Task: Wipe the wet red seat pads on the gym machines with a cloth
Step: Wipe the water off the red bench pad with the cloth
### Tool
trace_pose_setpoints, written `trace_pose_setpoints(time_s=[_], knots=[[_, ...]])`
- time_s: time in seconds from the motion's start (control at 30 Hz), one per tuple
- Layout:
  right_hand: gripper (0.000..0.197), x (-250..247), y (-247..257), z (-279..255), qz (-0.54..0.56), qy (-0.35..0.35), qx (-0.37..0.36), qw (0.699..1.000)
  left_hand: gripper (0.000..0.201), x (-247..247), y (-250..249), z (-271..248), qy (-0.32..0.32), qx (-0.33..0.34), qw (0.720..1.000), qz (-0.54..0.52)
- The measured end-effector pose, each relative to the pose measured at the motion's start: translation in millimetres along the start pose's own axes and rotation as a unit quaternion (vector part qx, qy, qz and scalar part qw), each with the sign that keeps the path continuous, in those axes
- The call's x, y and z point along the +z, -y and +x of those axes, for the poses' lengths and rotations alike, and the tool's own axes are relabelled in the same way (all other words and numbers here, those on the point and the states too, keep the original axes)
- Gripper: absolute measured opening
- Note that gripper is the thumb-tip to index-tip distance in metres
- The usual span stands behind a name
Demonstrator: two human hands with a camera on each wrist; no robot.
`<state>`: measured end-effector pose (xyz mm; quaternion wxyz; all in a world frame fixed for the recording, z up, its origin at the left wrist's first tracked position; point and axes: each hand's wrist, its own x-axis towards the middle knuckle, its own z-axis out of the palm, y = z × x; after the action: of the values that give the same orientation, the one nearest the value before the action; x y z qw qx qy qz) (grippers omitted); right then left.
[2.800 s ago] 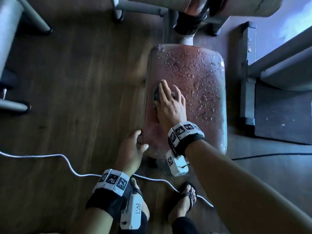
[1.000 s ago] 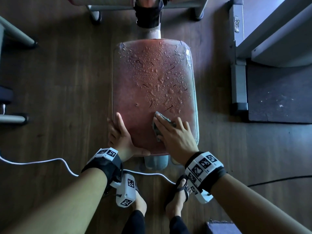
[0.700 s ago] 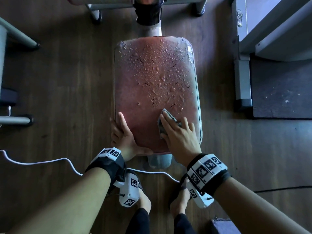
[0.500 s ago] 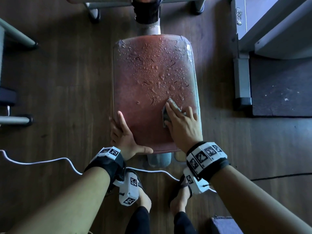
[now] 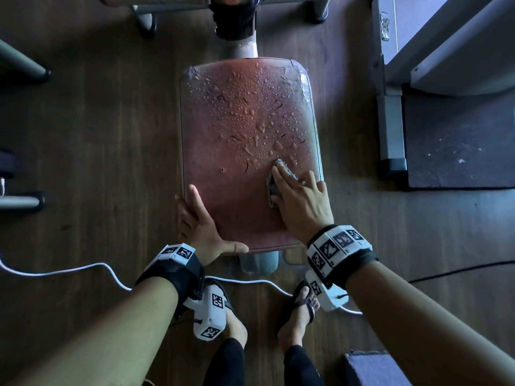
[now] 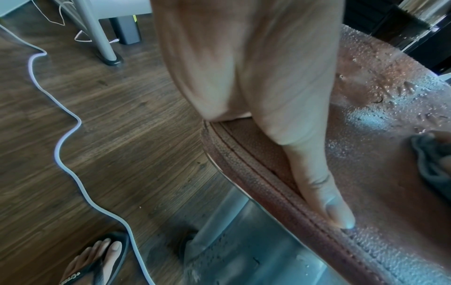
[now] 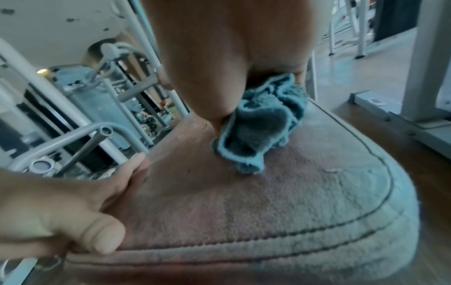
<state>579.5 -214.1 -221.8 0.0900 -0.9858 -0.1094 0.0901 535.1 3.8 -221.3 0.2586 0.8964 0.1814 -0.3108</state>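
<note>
The right hand [image 5: 302, 207], pressing the crumpled blue-grey terry cloth [image 5: 278, 176] flat-fingered, has slid toward 1 o'clock into the droplets on the red padded seat [image 5: 245, 129], widening the dry strip, while the left hand [image 5: 202, 227] stays clasped on its 7 o'clock corner.

Dark wood-plank floor [image 5: 106, 140] spreads beneath me, a white cable [image 5: 83, 270] snaking across it. Grey metal machine frames [image 5: 390, 112] stand to my right beside a dark mat [image 5: 457, 140].

— We see grained red upholstery on the seat pad [image 5: 239, 151], stitched at the edge and beaded with glossy droplets.
— We also note a nubby terry cloth [image 7: 261, 125], a matt wood-grain floor [image 5: 106, 135] and a smooth metal post [image 6: 244, 256].
</note>
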Motion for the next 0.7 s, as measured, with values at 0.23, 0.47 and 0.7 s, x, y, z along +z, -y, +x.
trace_pose_setpoints(time_s=[0.23, 0.47, 0.7], knots=[[0.058, 5, 4, -39, 0.001, 0.038, -0.069, 0.997, 0.179, 0, -2, 2, 0.002, -0.015, 1.000, -0.004], [0.058, -3, -22, -6, -0.037, 0.023, -0.154, 0.987, 0.178, -1, 1, 2, 0.003, -0.001, 1.000, -0.006], [0.061, -11, -31, 59, -0.005, -0.001, -0.045, 0.999, 0.177, -1, 3, 2, 0.005, 0.018, 1.000, -0.019]])
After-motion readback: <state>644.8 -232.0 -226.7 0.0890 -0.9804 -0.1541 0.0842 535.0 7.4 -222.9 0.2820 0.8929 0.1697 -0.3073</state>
